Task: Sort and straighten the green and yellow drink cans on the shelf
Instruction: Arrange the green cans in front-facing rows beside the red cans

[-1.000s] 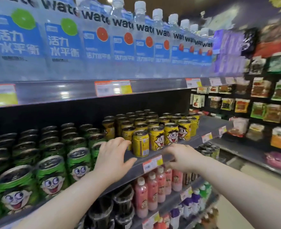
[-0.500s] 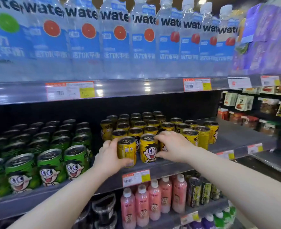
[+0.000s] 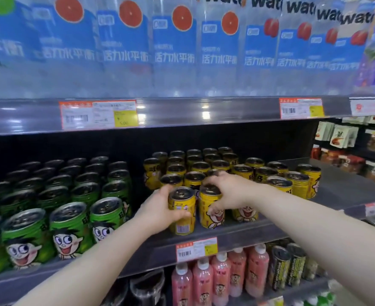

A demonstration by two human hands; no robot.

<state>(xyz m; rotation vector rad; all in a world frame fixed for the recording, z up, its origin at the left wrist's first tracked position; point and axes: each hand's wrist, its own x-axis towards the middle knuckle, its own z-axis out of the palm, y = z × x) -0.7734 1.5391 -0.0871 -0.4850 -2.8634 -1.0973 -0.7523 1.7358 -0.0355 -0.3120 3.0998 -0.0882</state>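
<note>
Green cans with a cartoon face stand in rows on the left half of the middle shelf. Yellow cans with the same face fill the right half. My left hand grips a front yellow can whose barcode side faces out. My right hand grips the neighbouring front yellow can from above and the side, its face label outward. Both cans stand upright at the shelf's front edge.
Water bottles with blue labels line the shelf above. Pink drink bottles and dark cans stand on the shelf below. Price tags hang on the shelf edges. Snack packets fill shelving at far right. Bare shelf lies right of the yellow cans.
The view moved closer and rightwards. Both hands went from the shelf's front edge onto the two front yellow cans and now wrap them more fully.
</note>
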